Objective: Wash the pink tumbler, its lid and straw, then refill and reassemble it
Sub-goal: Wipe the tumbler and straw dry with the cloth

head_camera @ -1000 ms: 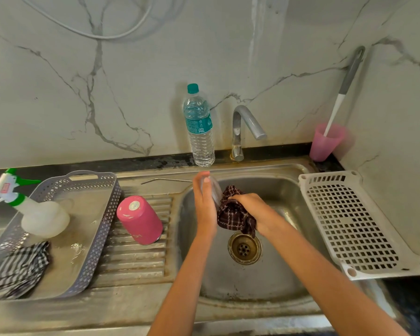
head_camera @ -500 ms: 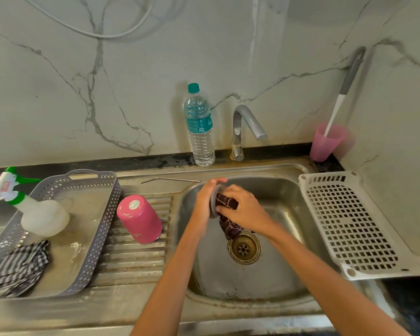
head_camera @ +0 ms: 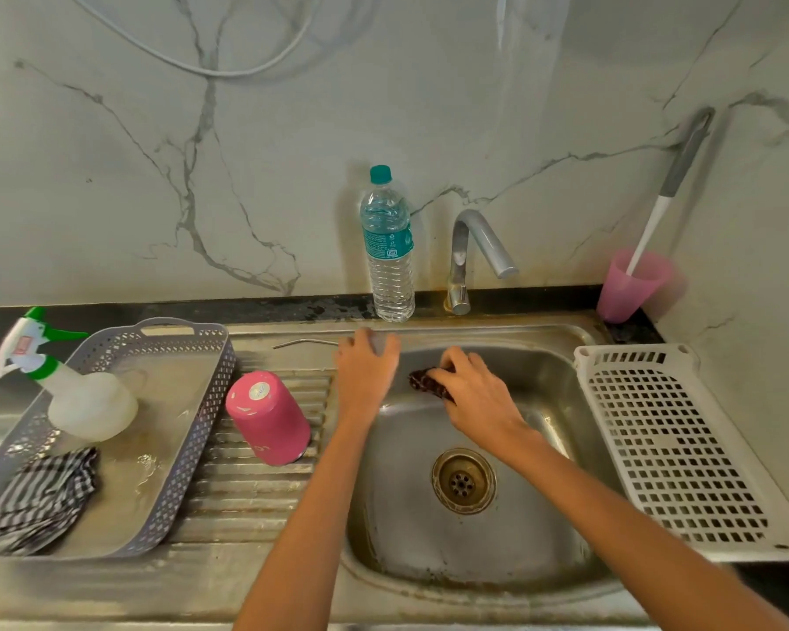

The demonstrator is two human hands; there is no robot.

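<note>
Grey-veined marble wall (head_camera: 110, 175); white cable (head_camera: 210, 70) looped above; black ledge (head_camera: 156, 307); steel counter (head_camera: 110, 585).

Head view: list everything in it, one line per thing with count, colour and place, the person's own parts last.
tumbler: 1, pink, upside down on the ribbed drainboard left of the basin
straw: 1, metal, on the sink ledge behind the tumbler
lid: 1, clear, mostly hidden under the left hand at the basin's back rim
cloth: 1, dark checked, in the basin under the right hand
water bottle: 1, clear with teal cap, left of the tap
tap: 1, steel, behind the basin
cup: 1, pink, back right corner, holding a brush
brush: 1, grey and white
tray: 1, white, right of the basin
basket: 1, grey, far left
spray bottle: 1, white and green, in the basket
striped cloth: 1, black and white, in the basket
left hand: on the lid
right hand: gripping the cloth
</note>
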